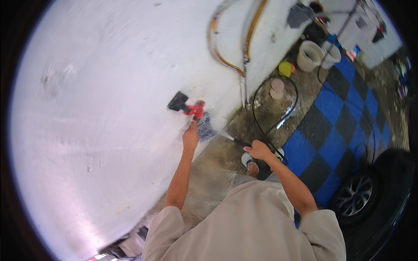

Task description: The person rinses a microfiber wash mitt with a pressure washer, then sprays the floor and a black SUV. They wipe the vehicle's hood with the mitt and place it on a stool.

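My left hand (190,137) is closed around part of a red cordless power tool (196,110) with a black battery-like block at its far end. A gray, shaggy wash-mitt-like pad (206,128) hangs at the tool, against the white wall. My right hand (258,150) grips the black handle of a spray gun (242,143). A jet of water (226,134) runs from its nozzle onto the shaggy pad. A black hose (253,109) loops over the wet floor beyond my right hand.
Pale round pads (277,88), a yellow round item (284,69) and white buckets (309,56) line the wall. Blue and black checkered floor tiles (333,114) lie at the right, with a dark car's wheel (354,195) beside them. Yellowish hoses (253,29) hang on the wall.
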`<move>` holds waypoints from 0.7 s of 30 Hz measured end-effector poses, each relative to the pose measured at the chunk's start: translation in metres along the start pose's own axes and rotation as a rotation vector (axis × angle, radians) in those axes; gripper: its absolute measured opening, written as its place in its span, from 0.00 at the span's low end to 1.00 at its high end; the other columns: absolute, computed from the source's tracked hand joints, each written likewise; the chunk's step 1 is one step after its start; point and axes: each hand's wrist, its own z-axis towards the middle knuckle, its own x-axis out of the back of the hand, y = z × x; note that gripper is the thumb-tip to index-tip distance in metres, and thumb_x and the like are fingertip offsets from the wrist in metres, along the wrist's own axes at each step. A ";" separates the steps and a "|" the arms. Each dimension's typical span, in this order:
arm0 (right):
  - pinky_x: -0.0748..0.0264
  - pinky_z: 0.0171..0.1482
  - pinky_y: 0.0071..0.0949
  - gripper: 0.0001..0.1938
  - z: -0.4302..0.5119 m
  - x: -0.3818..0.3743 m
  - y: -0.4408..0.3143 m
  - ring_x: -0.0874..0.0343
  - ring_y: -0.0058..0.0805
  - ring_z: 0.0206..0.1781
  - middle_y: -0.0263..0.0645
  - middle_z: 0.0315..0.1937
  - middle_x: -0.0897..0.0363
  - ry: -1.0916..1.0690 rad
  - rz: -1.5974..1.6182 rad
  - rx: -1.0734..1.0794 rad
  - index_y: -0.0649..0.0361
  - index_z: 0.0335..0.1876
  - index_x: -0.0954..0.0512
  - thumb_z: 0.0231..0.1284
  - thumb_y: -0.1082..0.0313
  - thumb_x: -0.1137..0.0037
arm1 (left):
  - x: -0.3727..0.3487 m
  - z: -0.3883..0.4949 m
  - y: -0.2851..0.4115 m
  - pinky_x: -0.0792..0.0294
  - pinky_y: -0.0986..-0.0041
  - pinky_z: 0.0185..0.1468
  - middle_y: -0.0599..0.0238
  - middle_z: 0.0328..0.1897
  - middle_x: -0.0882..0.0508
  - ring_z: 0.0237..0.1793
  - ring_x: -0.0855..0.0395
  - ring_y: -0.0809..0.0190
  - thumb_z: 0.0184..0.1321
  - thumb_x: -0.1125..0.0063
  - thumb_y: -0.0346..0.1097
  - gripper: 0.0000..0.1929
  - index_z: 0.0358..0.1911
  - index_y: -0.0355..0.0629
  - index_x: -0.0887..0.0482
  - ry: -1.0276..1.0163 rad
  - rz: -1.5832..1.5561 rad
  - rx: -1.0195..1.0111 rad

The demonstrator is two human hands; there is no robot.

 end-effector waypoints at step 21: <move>0.26 0.29 0.40 0.27 -0.015 -0.057 0.106 0.19 0.41 0.22 0.48 0.20 0.20 -0.012 0.526 -0.083 0.70 0.29 0.19 0.65 0.45 0.41 | 0.015 0.012 0.030 0.25 0.50 0.54 0.42 0.51 0.18 0.50 0.18 0.35 0.66 0.57 0.29 0.11 0.45 0.44 0.19 -0.281 0.198 -0.587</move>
